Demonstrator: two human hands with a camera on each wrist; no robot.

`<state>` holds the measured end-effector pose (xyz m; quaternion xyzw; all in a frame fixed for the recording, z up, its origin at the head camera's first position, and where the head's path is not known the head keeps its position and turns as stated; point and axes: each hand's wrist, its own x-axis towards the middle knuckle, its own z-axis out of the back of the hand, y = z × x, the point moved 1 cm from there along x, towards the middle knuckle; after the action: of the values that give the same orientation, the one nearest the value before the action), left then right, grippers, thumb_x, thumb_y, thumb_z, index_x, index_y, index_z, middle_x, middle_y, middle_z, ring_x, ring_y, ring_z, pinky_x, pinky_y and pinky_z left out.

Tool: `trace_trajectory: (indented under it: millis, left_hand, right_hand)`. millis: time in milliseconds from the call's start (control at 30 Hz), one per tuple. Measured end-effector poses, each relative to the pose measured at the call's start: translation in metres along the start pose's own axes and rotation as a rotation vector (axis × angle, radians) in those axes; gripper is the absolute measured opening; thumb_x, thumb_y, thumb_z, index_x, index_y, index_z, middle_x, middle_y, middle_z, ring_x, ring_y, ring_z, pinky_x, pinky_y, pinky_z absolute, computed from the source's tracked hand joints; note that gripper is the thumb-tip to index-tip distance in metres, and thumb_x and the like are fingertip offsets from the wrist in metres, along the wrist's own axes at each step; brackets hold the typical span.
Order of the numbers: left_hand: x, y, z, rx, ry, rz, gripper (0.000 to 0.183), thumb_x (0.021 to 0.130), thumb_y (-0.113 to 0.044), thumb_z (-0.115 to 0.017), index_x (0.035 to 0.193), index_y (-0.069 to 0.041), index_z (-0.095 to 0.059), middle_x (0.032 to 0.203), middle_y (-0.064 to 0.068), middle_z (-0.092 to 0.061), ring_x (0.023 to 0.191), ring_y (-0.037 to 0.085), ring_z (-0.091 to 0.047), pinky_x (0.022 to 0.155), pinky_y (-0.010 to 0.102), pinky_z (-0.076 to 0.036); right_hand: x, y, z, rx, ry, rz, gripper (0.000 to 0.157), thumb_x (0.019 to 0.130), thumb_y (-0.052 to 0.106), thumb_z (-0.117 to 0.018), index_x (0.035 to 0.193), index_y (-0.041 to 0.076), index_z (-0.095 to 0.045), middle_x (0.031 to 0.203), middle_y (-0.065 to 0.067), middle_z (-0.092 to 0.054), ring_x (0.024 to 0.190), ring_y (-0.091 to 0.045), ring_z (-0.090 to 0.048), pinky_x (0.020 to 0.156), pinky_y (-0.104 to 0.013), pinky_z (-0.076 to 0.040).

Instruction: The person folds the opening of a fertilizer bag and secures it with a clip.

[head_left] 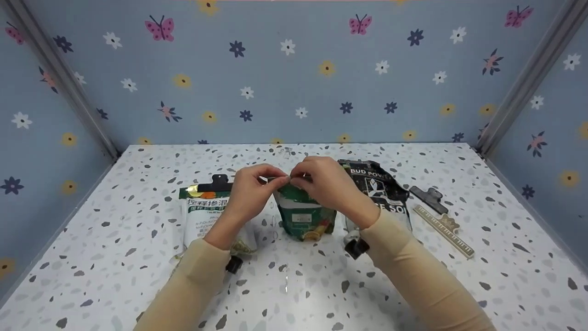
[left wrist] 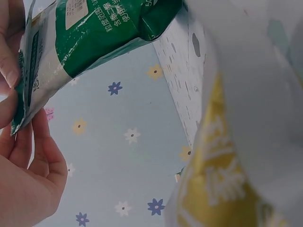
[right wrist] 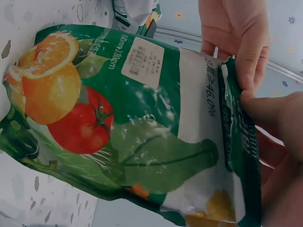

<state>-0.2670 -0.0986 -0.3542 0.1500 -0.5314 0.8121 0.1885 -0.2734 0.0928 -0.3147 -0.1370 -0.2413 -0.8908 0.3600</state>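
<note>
Two hands at a speckled table (head_left: 285, 308), seen from the head and from both wrists. The green bag (head_left: 301, 220) is at the middle of the scene, between two other bags, its top edge raised and its printed face toward the near side. The left hand (head_left: 251, 193) pinches the top edge between thumb and fingers; the right hand (head_left: 328, 181) pinches the same edge just beside it, the fingertips of the two hands nearly meeting. The right wrist view shows an orange, a tomato and leafy vegetables printed on this bag, with a white label (right wrist: 143, 61) above them. To the left lies a white bag (head_left: 206, 225) with a black clip (head_left: 220, 185) at its far end; a small black clip (head_left: 234, 264) shows near the left sleeve (head_left: 188, 280). To the right lies a black bag (head_left: 376, 179), partly covered by the right forearm, with another black clip (head_left: 356, 248) at its near end. Farther right are a loose dark clip (head_left: 429, 200) and, nearer, a gold bar (head_left: 444, 231) with a star-shaped piece. A flowered wall (head_left: 294, 92) closes the far side
</note>
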Motion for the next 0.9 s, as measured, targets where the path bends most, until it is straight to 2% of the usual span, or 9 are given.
trace_trajectory:
  millis: [233, 467, 600, 900]
  left_hand:
    - [0.002, -0.004, -0.002, 0.013, 0.009, 0.013, 0.009, 0.094, -0.022, -0.073, 0.092, -0.015, -0.079, 0.089, -0.005, -0.072, 0.085, 0.016, -0.060, 0.072, 0.035, -0.048]
    - [0.001, -0.005, 0.004, 0.021, 0.023, 0.022, 0.008, 0.093, -0.019, -0.074, 0.091, -0.013, -0.079, 0.088, -0.003, -0.072, 0.087, 0.018, -0.059, 0.079, 0.038, -0.043]
    - [0.000, -0.004, 0.006, 0.020, 0.025, 0.030, 0.008, 0.092, -0.019, -0.074, 0.091, -0.014, -0.079, 0.088, -0.003, -0.072, 0.085, 0.019, -0.058, 0.077, 0.038, -0.042]
    - [0.000, -0.004, 0.006, 0.019, 0.040, 0.049, 0.008, 0.092, -0.021, -0.075, 0.090, -0.015, -0.079, 0.087, -0.004, -0.072, 0.084, 0.018, -0.057, 0.077, 0.038, -0.043]
  right_hand:
    - [-0.002, -0.003, -0.001, -0.002, -0.029, -0.044, 0.011, 0.096, 0.017, -0.070, 0.098, 0.011, -0.078, 0.089, -0.002, -0.071, 0.078, -0.014, -0.066, 0.072, -0.029, -0.054]
    - [-0.009, -0.009, 0.001, -0.033, -0.049, -0.024, 0.011, 0.094, 0.019, -0.071, 0.097, 0.011, -0.078, 0.086, -0.001, -0.070, 0.075, -0.013, -0.065, 0.069, -0.030, -0.053]
    - [-0.015, -0.016, 0.005, -0.047, -0.074, -0.001, 0.011, 0.093, 0.019, -0.073, 0.095, 0.010, -0.078, 0.085, -0.001, -0.069, 0.074, -0.014, -0.064, 0.067, -0.029, -0.053]
    - [-0.035, -0.035, 0.016, -0.028, -0.095, -0.020, 0.013, 0.093, 0.022, -0.072, 0.092, 0.010, -0.078, 0.080, 0.000, -0.067, 0.068, -0.012, -0.060, 0.064, -0.031, -0.050]
